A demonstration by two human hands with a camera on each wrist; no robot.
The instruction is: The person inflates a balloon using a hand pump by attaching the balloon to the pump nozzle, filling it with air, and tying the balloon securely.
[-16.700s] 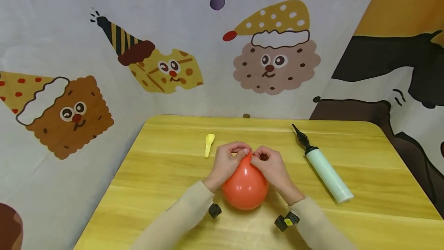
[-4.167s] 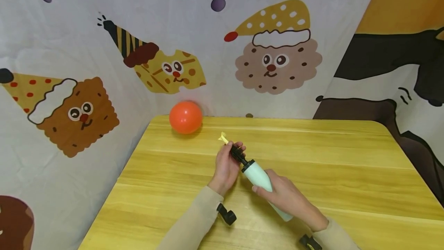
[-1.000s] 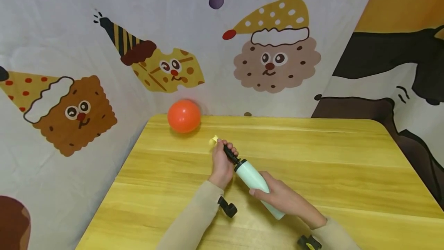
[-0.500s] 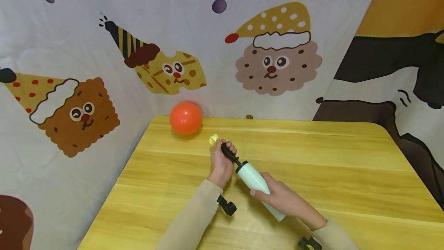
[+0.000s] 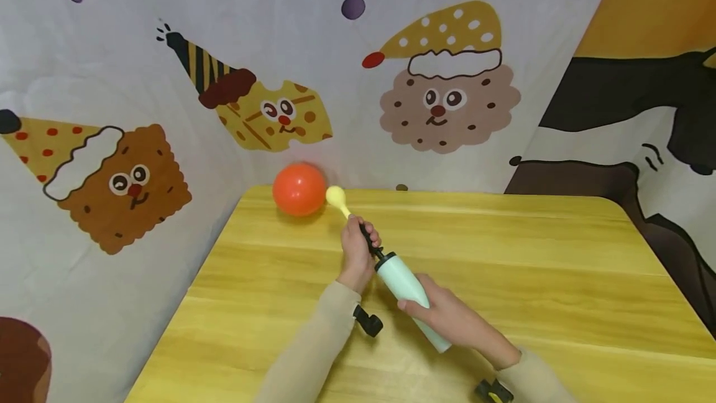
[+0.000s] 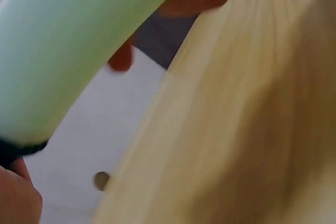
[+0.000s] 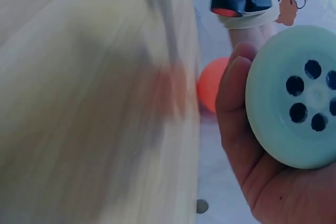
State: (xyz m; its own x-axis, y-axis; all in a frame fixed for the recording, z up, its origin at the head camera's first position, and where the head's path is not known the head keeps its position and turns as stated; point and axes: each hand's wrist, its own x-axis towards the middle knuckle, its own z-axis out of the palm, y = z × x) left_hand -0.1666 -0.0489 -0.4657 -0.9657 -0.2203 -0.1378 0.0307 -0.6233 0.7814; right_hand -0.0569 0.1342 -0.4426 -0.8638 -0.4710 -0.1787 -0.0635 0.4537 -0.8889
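Note:
In the head view my left hand (image 5: 356,250) grips the black nozzle end (image 5: 367,238) of a hand balloon pump, thumb at the neck of a yellow balloon (image 5: 336,196). That balloon has a small round bulb and points up and away. My right hand (image 5: 458,319) holds the pump's pale green barrel (image 5: 405,285), thumb on top. In the left wrist view the barrel (image 6: 79,45) crosses the upper left. The right wrist view shows its holed end cap (image 7: 315,148) in the right palm. The nozzle tip is hidden inside the balloon and fingers.
An inflated red-orange balloon (image 5: 299,189) rests at the table's back left corner, close beside the yellow one. The wood-grain table (image 5: 531,278) meets a cartoon-printed cloth (image 5: 352,79) behind and at the left. Black cameras (image 5: 369,322) sit on both wrists.
Over the last second the yellow balloon went from crumpled to a small bulb, and the barrel moved closer to my left hand. Much earlier, both hands held the red-orange balloon while the pump lay right.

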